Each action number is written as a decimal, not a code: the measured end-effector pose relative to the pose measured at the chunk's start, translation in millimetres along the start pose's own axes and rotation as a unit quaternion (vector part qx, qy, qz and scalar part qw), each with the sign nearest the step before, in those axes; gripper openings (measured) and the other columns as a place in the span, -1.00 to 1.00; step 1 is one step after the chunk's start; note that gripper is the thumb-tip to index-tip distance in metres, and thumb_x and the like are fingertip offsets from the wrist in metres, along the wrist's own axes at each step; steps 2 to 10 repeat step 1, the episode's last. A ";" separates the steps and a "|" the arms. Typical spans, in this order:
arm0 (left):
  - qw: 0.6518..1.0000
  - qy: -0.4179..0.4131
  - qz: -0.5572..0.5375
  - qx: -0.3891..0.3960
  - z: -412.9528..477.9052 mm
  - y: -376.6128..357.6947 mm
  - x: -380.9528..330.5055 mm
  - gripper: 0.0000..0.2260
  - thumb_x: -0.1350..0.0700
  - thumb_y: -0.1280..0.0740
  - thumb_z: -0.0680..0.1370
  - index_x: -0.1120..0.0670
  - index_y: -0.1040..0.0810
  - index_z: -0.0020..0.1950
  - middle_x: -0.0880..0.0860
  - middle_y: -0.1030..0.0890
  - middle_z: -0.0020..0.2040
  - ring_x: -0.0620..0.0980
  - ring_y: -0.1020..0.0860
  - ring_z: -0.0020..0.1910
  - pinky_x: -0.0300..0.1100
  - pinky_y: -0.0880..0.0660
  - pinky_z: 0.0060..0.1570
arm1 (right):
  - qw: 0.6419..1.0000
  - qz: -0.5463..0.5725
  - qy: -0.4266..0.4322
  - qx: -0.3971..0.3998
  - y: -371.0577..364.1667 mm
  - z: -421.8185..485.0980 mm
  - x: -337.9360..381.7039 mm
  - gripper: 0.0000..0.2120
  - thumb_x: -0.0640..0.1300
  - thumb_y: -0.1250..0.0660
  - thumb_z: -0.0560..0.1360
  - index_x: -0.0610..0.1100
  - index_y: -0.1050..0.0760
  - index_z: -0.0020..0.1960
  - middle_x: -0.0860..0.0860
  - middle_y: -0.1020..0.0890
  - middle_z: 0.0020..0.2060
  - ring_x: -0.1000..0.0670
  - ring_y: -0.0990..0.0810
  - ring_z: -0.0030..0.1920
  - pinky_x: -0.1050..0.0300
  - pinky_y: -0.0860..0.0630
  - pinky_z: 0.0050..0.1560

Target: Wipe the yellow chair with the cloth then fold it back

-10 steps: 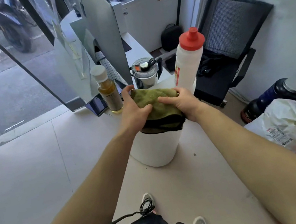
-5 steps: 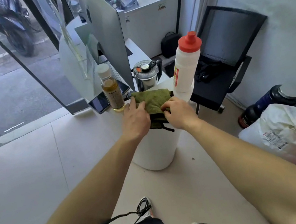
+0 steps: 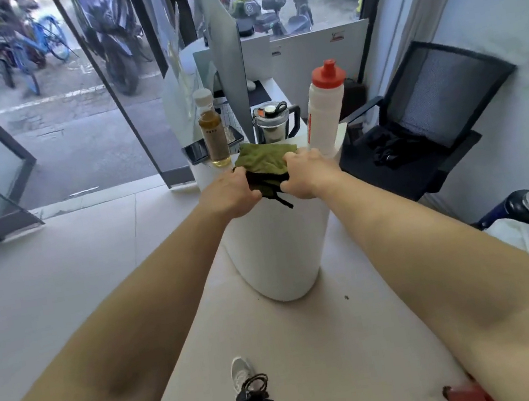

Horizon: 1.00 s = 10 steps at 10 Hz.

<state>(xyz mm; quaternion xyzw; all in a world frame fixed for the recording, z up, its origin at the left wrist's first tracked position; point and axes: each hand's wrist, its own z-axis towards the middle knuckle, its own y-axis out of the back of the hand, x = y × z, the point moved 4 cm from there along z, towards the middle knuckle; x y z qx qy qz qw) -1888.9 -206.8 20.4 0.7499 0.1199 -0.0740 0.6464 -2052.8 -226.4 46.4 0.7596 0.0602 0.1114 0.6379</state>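
Observation:
A folded olive-green cloth [image 3: 264, 161] with a black edge and a dangling black strap lies on the rounded end of a white counter [image 3: 277, 250]. My left hand [image 3: 229, 193] grips the cloth's near left edge. My right hand [image 3: 308, 173] grips its near right side, fingers curled over the fabric. No yellow chair is in view.
Behind the cloth stand a small amber bottle [image 3: 213, 132], a steel mug with a black handle [image 3: 274, 123] and a tall white bottle with a red cap [image 3: 325, 109]. A phone [image 3: 195, 150] lies at the left. A black mesh office chair [image 3: 424, 128] stands to the right. Bags lie at far right.
Both hands have slid back to the cloth's near edge, leaving more of its green top showing. My head has tilted up, so the street outside shows more.

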 end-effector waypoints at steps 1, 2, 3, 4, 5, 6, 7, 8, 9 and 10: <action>1.000 -0.007 -0.004 0.005 -12.1 5.4 -1.6 -0.62 -0.15 -0.31 0.49 -0.01 -0.46 0.24 0.05 -0.58 0.16 0.07 -0.54 0.06 -0.04 -0.51 0.00 | 1.000 0.003 0.014 -0.017 6.6 -11.2 1.4 -0.61 0.04 -0.27 0.52 -0.11 -0.39 0.28 -0.13 -0.47 0.26 -0.19 -0.44 0.25 -0.04 -0.38 -0.02; 1.000 -0.007 -0.004 0.005 -12.1 5.4 -1.6 -0.62 -0.15 -0.31 0.49 -0.01 -0.46 0.24 0.05 -0.58 0.16 0.07 -0.54 0.06 -0.04 -0.51 0.00 | 1.000 0.003 0.014 -0.017 6.6 -11.2 1.4 -0.61 0.04 -0.27 0.52 -0.11 -0.39 0.28 -0.13 -0.47 0.26 -0.19 -0.44 0.25 -0.04 -0.38 -0.02; 1.000 -0.007 -0.004 0.005 -12.1 5.4 -1.6 -0.62 -0.15 -0.31 0.49 -0.01 -0.46 0.24 0.05 -0.58 0.16 0.07 -0.54 0.06 -0.04 -0.51 0.00 | 1.000 0.003 0.014 -0.017 6.6 -11.2 1.4 -0.61 0.04 -0.27 0.52 -0.11 -0.39 0.28 -0.13 -0.47 0.26 -0.19 -0.44 0.25 -0.04 -0.38 -0.02; 1.000 -0.007 -0.004 0.005 -12.1 5.4 -1.6 -0.62 -0.15 -0.31 0.49 -0.01 -0.46 0.24 0.05 -0.58 0.16 0.07 -0.54 0.06 -0.04 -0.51 0.00 | 1.000 0.003 0.014 -0.017 6.6 -11.2 1.4 -0.61 0.04 -0.27 0.52 -0.11 -0.39 0.28 -0.13 -0.47 0.26 -0.19 -0.44 0.25 -0.04 -0.38 -0.02; 1.000 -0.007 -0.004 0.005 -12.1 5.4 -1.6 -0.62 -0.15 -0.31 0.49 -0.01 -0.46 0.24 0.05 -0.58 0.16 0.07 -0.54 0.06 -0.04 -0.51 0.00 | 1.000 0.003 0.014 -0.017 6.6 -11.2 1.4 -0.61 0.04 -0.27 0.52 -0.11 -0.39 0.28 -0.13 -0.47 0.26 -0.19 -0.44 0.25 -0.04 -0.38 -0.02; 1.000 -0.007 -0.004 0.005 -12.1 5.4 -1.6 -0.62 -0.15 -0.31 0.49 -0.01 -0.46 0.24 0.05 -0.58 0.16 0.07 -0.54 0.06 -0.04 -0.51 0.00 | 1.000 0.003 0.014 -0.017 6.6 -11.2 1.4 -0.61 0.04 -0.27 0.52 -0.11 -0.39 0.28 -0.13 -0.47 0.26 -0.19 -0.44 0.25 -0.04 -0.38 -0.02; 1.000 -0.007 -0.004 0.005 -12.1 5.4 -1.6 -0.62 -0.15 -0.31 0.49 -0.01 -0.46 0.24 0.05 -0.58 0.16 0.07 -0.54 0.06 -0.04 -0.51 0.00 | 1.000 0.003 0.014 -0.017 6.6 -11.2 1.4 -0.61 0.04 -0.27 0.52 -0.11 -0.39 0.28 -0.13 -0.47 0.26 -0.19 -0.44 0.25 -0.04 -0.38 -0.02; 1.000 -0.007 -0.004 0.005 -12.1 5.4 -1.6 -0.62 -0.15 -0.31 0.49 -0.01 -0.46 0.24 0.05 -0.58 0.16 0.07 -0.54 0.06 -0.04 -0.51 0.00 | 1.000 0.003 0.014 -0.017 6.6 -11.2 1.4 -0.61 0.04 -0.27 0.52 -0.11 -0.39 0.28 -0.13 -0.47 0.26 -0.19 -0.44 0.25 -0.04 -0.38 -0.02; 1.000 -0.007 -0.004 0.005 -12.1 5.4 -1.6 -0.62 -0.15 -0.31 0.49 -0.01 -0.46 0.24 0.05 -0.58 0.16 0.07 -0.54 0.06 -0.04 -0.51 0.00 | 1.000 0.003 0.014 -0.017 6.6 -11.2 1.4 -0.61 0.04 -0.27 0.52 -0.11 -0.39 0.28 -0.13 -0.47 0.26 -0.19 -0.44 0.25 -0.04 -0.38 -0.02; 1.000 -0.007 -0.004 0.005 -12.1 5.4 -1.6 -0.62 -0.15 -0.31 0.49 -0.01 -0.46 0.24 0.05 -0.58 0.16 0.07 -0.54 0.06 -0.04 -0.51 0.00 | 1.000 0.003 0.014 -0.017 6.6 -11.2 1.4 -0.61 0.04 -0.27 0.52 -0.11 -0.39 0.28 -0.13 -0.47 0.26 -0.19 -0.44 0.25 -0.04 -0.38 -0.02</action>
